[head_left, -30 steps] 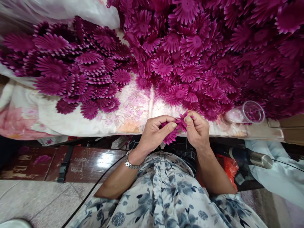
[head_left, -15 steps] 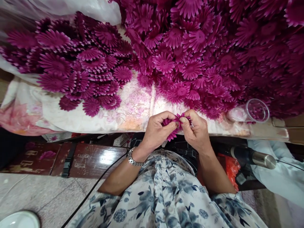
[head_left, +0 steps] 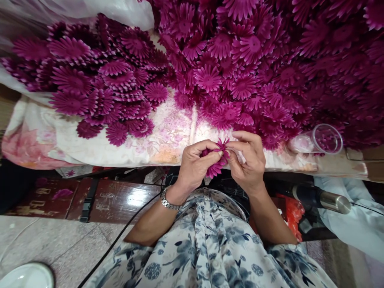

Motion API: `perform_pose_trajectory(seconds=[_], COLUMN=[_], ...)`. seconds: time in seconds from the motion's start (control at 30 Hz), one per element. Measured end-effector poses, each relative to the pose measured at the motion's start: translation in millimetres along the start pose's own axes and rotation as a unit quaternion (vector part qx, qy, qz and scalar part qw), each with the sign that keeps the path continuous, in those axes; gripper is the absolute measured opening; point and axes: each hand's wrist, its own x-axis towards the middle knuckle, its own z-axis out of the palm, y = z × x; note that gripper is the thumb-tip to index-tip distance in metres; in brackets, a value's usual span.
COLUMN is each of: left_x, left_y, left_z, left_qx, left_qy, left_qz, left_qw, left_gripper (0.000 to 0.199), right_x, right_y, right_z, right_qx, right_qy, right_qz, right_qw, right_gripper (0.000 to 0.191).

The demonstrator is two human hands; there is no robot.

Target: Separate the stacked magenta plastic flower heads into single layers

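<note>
My left hand point(head_left: 196, 164) pinches a magenta artificial flower point(head_left: 215, 169) between thumb and fingers, just over the table's front edge. Its petals poke out above and below the fingertips. My right hand point(head_left: 248, 158) meets the flower from the right, thumb and forefinger closed at its petals while the other fingers are lifted away. What lies between those two fingertips is too small to make out. Beyond both hands, a big heap of loose magenta flower heads point(head_left: 243, 87) spreads over the table.
Stacked flower heads point(head_left: 72, 82) lie at the left beside a plastic bag point(head_left: 120, 14). A clear plastic cup point(head_left: 327, 139) is tipped over at the right on the floral tablecloth point(head_left: 171, 138). Below are a dark red bench point(head_left: 120, 200) and a steel-ended flask point(head_left: 334, 202).
My right hand's fingers have loosened and spread upward, and the hand has shifted slightly right. More of the flower's upper petals show. My left hand keeps its pinch.
</note>
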Motion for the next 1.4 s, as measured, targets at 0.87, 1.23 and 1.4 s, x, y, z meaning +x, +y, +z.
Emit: perform_pose_trajectory(seconds=[0.87, 1.23, 1.4], left_x=[48, 23, 3], left_y=[33, 29, 30], left_z=[12.0, -14.9, -10.8], left_qx=[0.117, -0.032, -0.122], left_qy=[0.092, 0.125, 0.094], left_qz=[0.158, 0.016, -0.084], left_qw=[0.976, 0.992, 0.984], left_gripper=[0.005, 0.023, 0.021], right_x=[66, 35, 43], right_y=[30, 26, 31], right_z=[-34, -15, -2], right_qx=[-0.197, -0.19, -0.269], right_qy=[0.122, 0.018, -0.049], right_qz=[-0.048, -0.06, -0.067], right_qw=[0.972, 0.98, 0.96], right_gripper=[0.018, 0.022, 0.026])
